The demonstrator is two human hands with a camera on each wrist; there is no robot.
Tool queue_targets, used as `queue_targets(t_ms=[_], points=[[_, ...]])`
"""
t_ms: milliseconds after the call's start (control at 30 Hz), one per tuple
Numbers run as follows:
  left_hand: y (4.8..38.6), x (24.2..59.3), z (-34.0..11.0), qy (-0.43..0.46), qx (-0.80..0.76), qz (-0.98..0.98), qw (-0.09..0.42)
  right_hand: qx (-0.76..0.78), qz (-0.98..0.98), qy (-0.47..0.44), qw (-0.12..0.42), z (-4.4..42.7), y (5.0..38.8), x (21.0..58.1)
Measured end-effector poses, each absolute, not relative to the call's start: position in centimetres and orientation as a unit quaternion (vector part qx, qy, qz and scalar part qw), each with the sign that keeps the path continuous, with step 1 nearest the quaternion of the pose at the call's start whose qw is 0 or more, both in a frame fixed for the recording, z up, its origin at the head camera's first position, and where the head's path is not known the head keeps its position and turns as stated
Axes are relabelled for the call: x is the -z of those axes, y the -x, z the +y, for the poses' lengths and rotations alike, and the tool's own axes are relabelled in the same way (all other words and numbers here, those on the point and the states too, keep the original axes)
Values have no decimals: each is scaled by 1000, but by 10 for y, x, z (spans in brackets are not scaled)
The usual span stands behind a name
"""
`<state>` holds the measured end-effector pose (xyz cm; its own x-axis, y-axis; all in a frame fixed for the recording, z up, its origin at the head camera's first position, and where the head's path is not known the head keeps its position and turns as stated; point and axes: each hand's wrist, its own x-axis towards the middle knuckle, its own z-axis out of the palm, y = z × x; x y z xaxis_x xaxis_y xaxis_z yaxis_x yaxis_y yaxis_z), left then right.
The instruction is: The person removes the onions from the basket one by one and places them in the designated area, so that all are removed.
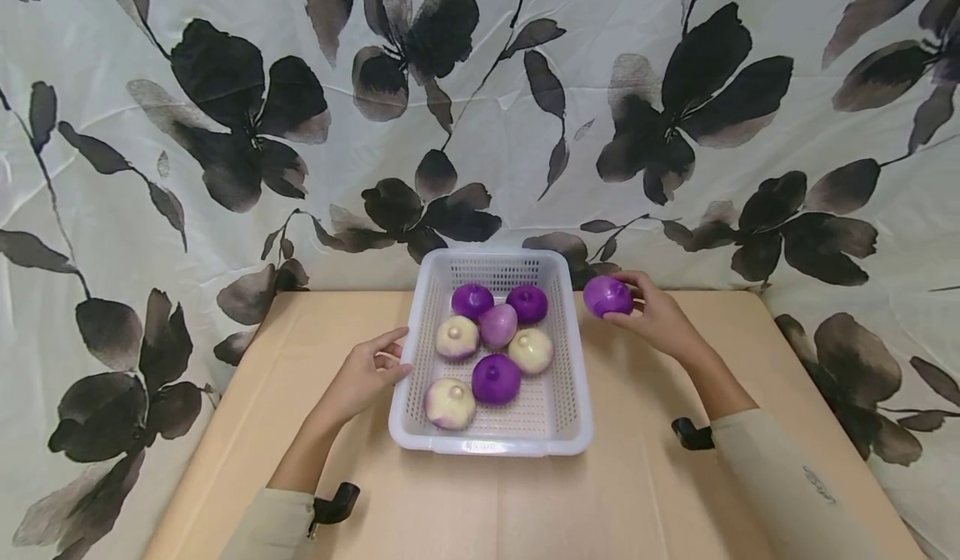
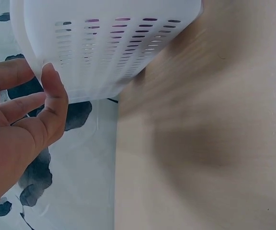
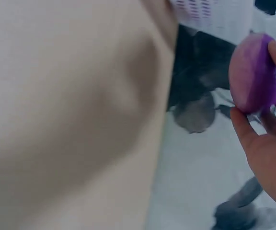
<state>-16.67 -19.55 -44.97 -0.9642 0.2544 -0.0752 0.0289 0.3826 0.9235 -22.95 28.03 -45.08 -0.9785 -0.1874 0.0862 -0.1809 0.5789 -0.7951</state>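
A white perforated basket (image 1: 491, 447) stands on the table, holding several round onion-like pieces, some deep purple (image 1: 496, 379), some cream (image 1: 450, 403), and a lighter purple one (image 1: 498, 326) in the middle. My left hand (image 1: 369, 377) is at the basket's left side; in the left wrist view the fingers and thumb of that hand (image 2: 28, 112) hold the rim of the basket (image 2: 114, 52). Right of the basket, above the table, my right hand (image 1: 652, 317) grips a purple onion (image 1: 607, 296). The right wrist view shows the onion (image 3: 255, 74) between the thumb and fingers of the hand (image 3: 272, 148).
The light wooden table (image 1: 525, 510) extends in front of the basket and to both sides. Behind it hangs a white cloth (image 1: 525, 160) with dark flowers, close to the basket's far end. Small black devices are at both wrists (image 1: 336, 503).
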Motion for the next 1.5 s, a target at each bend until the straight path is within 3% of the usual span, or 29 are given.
queue_targets(t_ms=[600,1500], points=[[165,450,-194,-87,-541,830,103,397,916,54,8,274,255,506],[169,452,-193,-81,-549,825,105,370,926,66,39,269,261,517]])
